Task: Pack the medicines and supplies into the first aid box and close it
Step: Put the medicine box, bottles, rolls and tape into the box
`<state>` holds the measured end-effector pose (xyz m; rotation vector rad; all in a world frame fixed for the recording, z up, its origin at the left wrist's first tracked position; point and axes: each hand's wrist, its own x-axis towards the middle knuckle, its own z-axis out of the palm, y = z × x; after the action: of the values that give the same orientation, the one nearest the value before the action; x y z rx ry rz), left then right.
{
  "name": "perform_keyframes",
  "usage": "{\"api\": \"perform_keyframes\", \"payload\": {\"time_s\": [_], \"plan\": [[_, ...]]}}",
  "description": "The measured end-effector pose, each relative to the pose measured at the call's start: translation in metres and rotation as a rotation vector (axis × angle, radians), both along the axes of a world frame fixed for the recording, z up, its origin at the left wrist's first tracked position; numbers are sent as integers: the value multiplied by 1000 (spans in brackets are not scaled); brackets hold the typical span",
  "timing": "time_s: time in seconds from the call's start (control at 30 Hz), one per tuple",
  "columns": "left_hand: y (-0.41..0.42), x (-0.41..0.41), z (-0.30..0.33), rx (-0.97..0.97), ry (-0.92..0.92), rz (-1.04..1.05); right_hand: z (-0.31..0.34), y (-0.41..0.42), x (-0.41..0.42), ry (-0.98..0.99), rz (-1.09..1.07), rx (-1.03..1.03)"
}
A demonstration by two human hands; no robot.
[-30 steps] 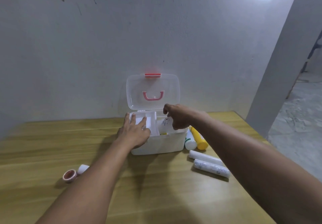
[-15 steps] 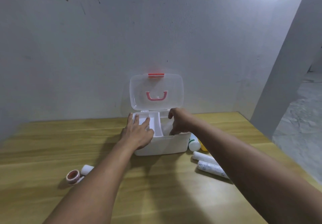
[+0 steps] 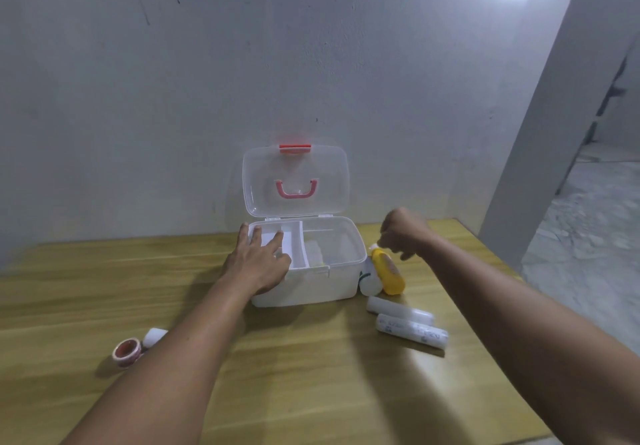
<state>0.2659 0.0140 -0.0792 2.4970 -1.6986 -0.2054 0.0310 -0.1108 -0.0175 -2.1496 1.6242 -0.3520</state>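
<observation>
The white first aid box (image 3: pixel 311 288) stands open on the wooden table, its clear lid (image 3: pixel 295 181) with a pink handle upright against the wall. My left hand (image 3: pixel 258 264) rests flat on the box's front left rim, over the inner tray (image 3: pixel 294 247). A pale item lies in the right compartment. My right hand (image 3: pixel 403 231) hovers blurred just right of the box, above a yellow bottle (image 3: pixel 387 269) and a white bottle (image 3: pixel 369 281); its fingers curl loosely and hold nothing I can see. Two white rolls (image 3: pixel 410 325) lie in front of the bottles.
A tape ring with a reddish core (image 3: pixel 127 351) and a small white roll (image 3: pixel 154 337) lie at the left beside my forearm. The grey wall runs close behind the box. The table's right edge (image 3: pixel 498 257) drops to a concrete floor.
My right hand has come out of the box's right compartment and moved right, above the yellow bottle. The item it carried a second ago is no longer in it. My left hand stays.
</observation>
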Motion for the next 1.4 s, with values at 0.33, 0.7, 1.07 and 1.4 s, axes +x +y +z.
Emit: {"api": "perform_keyframes", "payload": {"time_s": [0.33,0.7,1.07,1.4], "plan": [[1,0,-1,-46,39,-8,-28,-5,-14,-21,-146,323],[-1,-3,0,-13,19,21,42,18,8,-645,148,99],[5,-9,7,-49,51,42,14,39,57,-38,274,-7],[13,-16,17,-34,57,48,28,31,50,-189,249,43]]}}
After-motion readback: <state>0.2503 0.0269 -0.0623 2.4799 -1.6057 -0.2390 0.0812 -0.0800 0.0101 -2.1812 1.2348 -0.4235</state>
